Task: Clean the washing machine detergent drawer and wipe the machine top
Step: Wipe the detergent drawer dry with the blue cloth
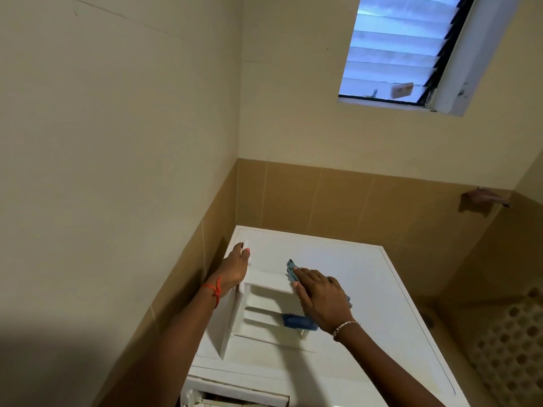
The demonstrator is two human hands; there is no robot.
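The right hand (pixel 320 298), fingers flat and together, presses a blue cloth (pixel 291 270) on the detergent drawer (pixel 264 289). The left hand (pixel 235 268) grips the drawer's far left edge. The drawer lies on the white machine top (pixel 382 304), near the left wall.

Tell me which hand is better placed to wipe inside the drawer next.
The right hand, probably. It presses the blue cloth against the detergent drawer, right beside the open compartments. The left hand grips the drawer's left side, has no cloth, and steadies it on the machine top.
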